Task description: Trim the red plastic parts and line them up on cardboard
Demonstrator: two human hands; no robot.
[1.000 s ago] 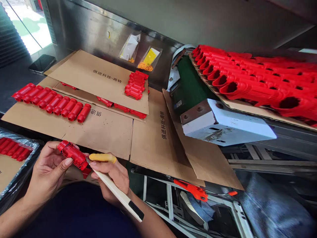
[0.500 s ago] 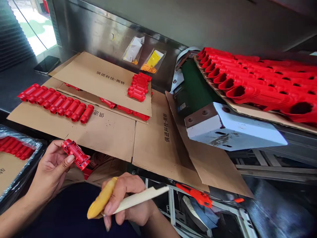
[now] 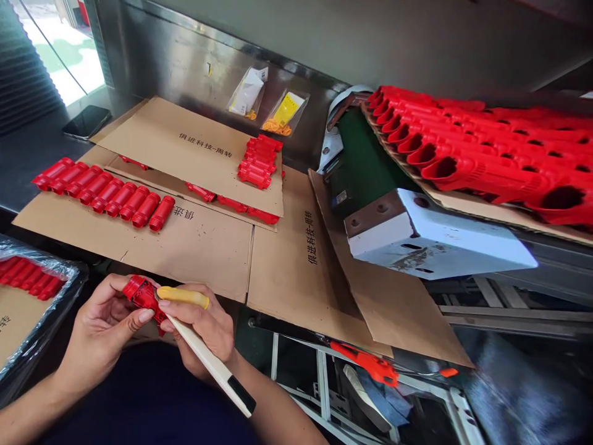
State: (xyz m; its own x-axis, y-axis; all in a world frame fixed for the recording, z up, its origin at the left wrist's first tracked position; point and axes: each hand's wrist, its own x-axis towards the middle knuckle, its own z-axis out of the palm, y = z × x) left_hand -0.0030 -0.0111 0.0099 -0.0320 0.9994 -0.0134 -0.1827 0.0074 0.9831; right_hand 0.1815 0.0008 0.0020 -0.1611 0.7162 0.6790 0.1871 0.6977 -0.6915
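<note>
L hand pinches red part btwn thumb + fingers, so nearest to it; part's long axis slants from L grip down twd R hand, lower end partly hidden there. R hand holds white-handled tool, tip by part, contact can't tell

Tube before cardboard; bags behind it; conveyor right
</note>
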